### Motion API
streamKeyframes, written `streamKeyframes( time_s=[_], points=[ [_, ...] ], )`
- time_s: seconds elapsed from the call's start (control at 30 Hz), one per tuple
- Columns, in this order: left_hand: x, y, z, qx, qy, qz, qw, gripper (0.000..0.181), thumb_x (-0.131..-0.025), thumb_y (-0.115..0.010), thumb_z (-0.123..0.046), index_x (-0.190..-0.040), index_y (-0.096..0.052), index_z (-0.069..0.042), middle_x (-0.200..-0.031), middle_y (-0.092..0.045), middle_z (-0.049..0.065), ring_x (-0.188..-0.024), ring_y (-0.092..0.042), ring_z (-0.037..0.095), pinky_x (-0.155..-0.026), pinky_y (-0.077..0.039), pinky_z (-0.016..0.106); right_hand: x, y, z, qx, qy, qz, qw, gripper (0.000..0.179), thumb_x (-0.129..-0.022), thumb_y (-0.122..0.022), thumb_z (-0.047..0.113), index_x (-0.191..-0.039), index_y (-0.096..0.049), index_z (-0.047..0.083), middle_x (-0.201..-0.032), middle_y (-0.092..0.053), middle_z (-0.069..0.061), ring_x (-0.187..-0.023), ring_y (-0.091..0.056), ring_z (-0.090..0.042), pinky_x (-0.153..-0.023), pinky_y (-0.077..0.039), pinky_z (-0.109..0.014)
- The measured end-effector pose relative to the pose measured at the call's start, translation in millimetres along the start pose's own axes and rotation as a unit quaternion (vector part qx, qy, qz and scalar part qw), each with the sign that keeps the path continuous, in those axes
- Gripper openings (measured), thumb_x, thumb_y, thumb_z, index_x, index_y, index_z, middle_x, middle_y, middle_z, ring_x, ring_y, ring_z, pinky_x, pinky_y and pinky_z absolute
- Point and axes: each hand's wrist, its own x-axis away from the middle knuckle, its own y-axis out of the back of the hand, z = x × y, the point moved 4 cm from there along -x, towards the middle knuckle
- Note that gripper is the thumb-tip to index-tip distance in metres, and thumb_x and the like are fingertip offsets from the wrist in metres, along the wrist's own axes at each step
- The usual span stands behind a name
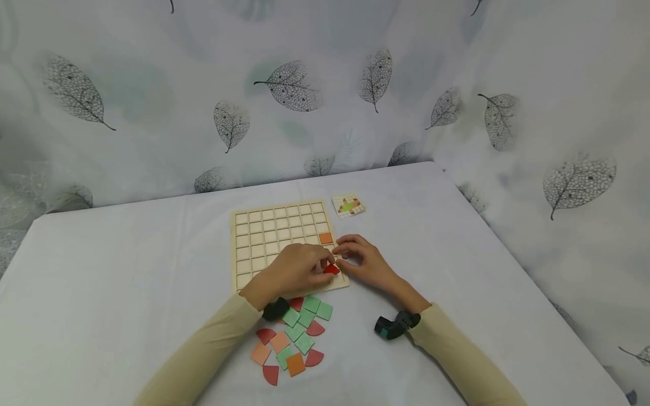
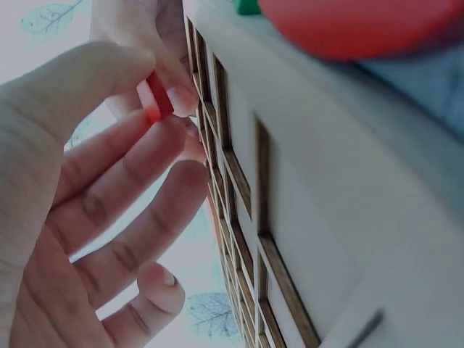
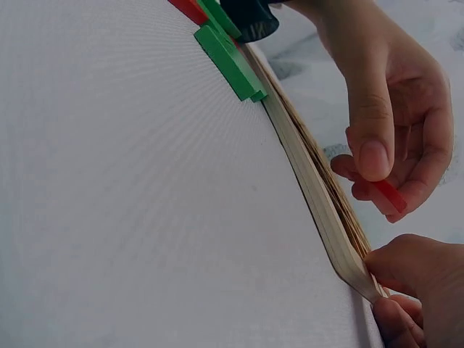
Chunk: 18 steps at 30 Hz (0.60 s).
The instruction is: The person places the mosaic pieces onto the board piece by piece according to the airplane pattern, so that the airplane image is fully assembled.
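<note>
My left hand (image 1: 299, 266) pinches a red piece (image 1: 332, 270) between thumb and fingertips, over the lower right of the pale grid board (image 1: 276, 225) at the centre of the head view. My right hand (image 1: 369, 266) touches the board's right edge, fingers curved — whether they clamp it, I cannot tell. An orange square (image 1: 325, 238) sits near that edge; a patterned card (image 1: 348, 206) lies beside the upper right corner, and loose tiles (image 1: 307, 318) — green, red, orange — spread below.
</note>
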Motion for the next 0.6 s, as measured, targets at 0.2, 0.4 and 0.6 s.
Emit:
streamKeyframes(
  time_s=[0.2, 0.4, 0.6],
  points=[
    [-3.5, 3.7, 6.2, -0.019, 0.024, -0.025, 0.9992, 0.023, -0.087, -0.073, -0.032, -0.099, -0.07, -0.012, -0.079, -0.065, -0.007, -0.063, -0.055, 0.003, -0.056, -0.043, 0.019, 0.2, -6, -30, -0.003, -0.003, -0.003, 1.0, 0.023, -0.084, -0.07, -0.007, -0.107, -0.067, -0.009, -0.122, -0.055, -0.027, -0.103, -0.06, -0.038, -0.085, -0.052, -0.045],
    [-7.8, 7.1, 13.1, -0.009, 0.075, -0.022, 0.9969, 0.021, -0.087, -0.072, -0.029, -0.098, -0.069, -0.011, -0.081, -0.067, -0.004, -0.065, -0.059, 0.007, -0.056, -0.046, 0.021, 1.3, -8, -42, -0.006, 0.004, -0.005, 1.0, 0.022, -0.086, -0.071, 0.001, -0.109, -0.069, -0.001, -0.123, -0.056, -0.019, -0.101, -0.061, -0.029, -0.086, -0.053, -0.033],
    [-10.5, 7.9, 17.7, 0.023, 0.125, -0.001, 0.9919, 0.021, -0.088, -0.071, -0.027, -0.1, -0.068, -0.01, -0.086, -0.068, -0.001, -0.072, -0.062, 0.011, -0.061, -0.049, 0.027, 1.2, -8, -45, -0.013, 0.004, -0.004, 0.9999, 0.023, -0.086, -0.071, 0.002, -0.109, -0.069, 0.0, -0.124, -0.057, -0.019, -0.099, -0.062, -0.028, -0.086, -0.052, -0.031]
  ],
)
